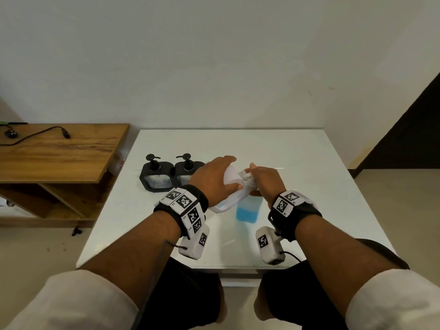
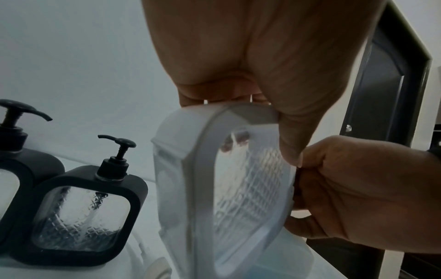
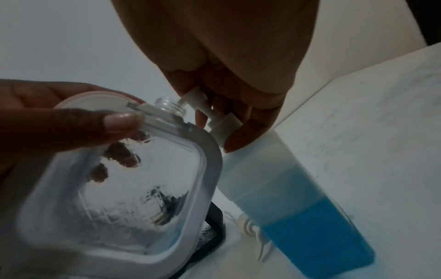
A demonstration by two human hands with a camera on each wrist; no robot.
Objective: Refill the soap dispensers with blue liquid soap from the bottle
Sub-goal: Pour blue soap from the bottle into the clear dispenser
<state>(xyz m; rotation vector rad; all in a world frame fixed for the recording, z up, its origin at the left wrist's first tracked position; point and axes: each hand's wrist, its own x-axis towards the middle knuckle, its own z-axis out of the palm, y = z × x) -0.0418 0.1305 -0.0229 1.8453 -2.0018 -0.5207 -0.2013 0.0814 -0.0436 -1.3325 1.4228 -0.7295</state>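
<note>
My left hand [image 1: 214, 175] grips a white-framed clear dispenser [image 1: 226, 203], tilted over the table, with its open neck [image 3: 170, 106] pointing right. The dispenser [image 2: 238, 188] looks empty and has no pump on it. The soap bottle [image 1: 248, 210], about half full of blue liquid [image 3: 305, 236], stands on the table just right of it. My right hand [image 1: 264, 179] curls round the bottle's white pump head [image 3: 214, 113], whose nozzle sits at the dispenser's neck. Two black-framed dispensers [image 1: 157, 175] [image 1: 188, 172] with pumps fitted stand to the left.
A loose white pump [image 3: 250, 228] lies on the white table [image 1: 297, 163] beside the bottle's base. A wooden bench [image 1: 59, 151] with a black cable stands to the left. A dark door [image 1: 409, 129] is at the right.
</note>
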